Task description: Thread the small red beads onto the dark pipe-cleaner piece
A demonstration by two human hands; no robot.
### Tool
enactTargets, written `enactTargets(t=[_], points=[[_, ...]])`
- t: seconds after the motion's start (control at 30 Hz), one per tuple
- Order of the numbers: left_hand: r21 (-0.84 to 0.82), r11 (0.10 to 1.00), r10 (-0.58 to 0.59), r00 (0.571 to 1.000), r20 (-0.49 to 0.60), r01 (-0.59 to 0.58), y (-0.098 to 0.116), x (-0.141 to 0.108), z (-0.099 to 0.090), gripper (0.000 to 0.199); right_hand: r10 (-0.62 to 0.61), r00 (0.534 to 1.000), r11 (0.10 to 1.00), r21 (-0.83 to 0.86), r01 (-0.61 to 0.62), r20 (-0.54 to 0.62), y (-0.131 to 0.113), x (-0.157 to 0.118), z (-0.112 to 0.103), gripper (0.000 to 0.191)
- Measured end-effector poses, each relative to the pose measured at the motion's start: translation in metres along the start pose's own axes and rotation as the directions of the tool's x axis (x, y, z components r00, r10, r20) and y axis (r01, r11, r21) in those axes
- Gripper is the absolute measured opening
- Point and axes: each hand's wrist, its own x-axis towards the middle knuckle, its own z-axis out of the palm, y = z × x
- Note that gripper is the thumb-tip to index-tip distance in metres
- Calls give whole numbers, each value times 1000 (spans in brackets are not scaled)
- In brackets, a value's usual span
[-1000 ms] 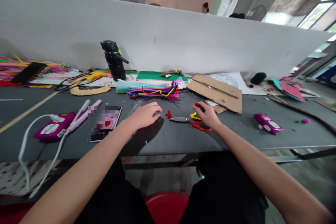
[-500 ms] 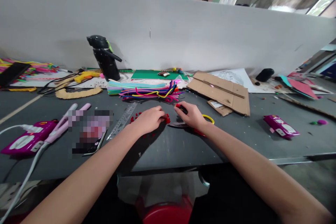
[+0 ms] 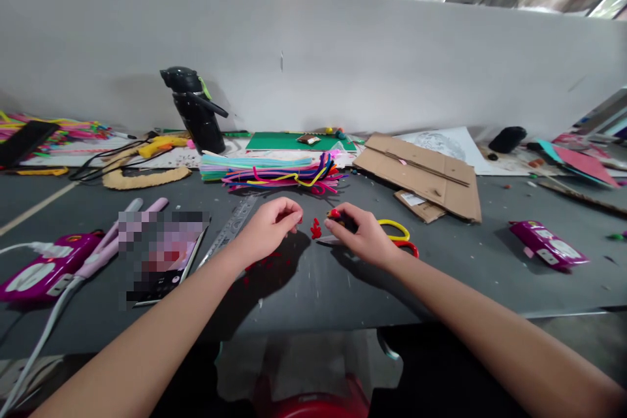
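Observation:
My left hand [image 3: 274, 225] is raised a little over the table, thumb and fingers pinched together. A bit of red shows at its fingertips, probably a small red piece. Closed round a small dark object with a red end [image 3: 334, 213] is my right hand [image 3: 360, 232]; the fingers hide most of that object. Between the hands lies a little heap of red pieces [image 3: 316, 230]. Scissors with yellow and red handles [image 3: 394, 230] lie partly under my right hand. More red pieces are scattered in the shadow below my left hand, beside a clear ruler [image 3: 230, 228].
Bundled pipe cleaners [image 3: 274, 172] lie behind the hands, with cardboard [image 3: 421, 176] to their right. A phone [image 3: 169, 255], a pink hair straightener [image 3: 115, 235] and a purple power strip [image 3: 46, 268] occupy the left. Another purple block [image 3: 546, 245] sits right; a black flask [image 3: 198, 111] stands behind.
My left hand has lifted off the red heap and drawn back left, uncovering it. My right hand stays near the scissors, still holding the red-ended object.

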Motion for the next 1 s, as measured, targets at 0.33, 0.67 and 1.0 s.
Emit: enactTargets(t=[0.33, 0.67, 1.0], points=[[-513, 854, -160, 983, -92, 90, 11, -15, -1, 27, 31, 997, 988, 148, -41, 69, -15, -8, 13, 29], [-667, 730, -242, 969, -46, 151, 24, -22, 12, 29, 140, 989, 915, 387, -115, -38, -28, -6, 20, 34], [-386, 918, -114, 992, -45, 88, 26, -30, 17, 24, 136, 991, 924, 361, -127, 2, -31, -8, 20, 29]])
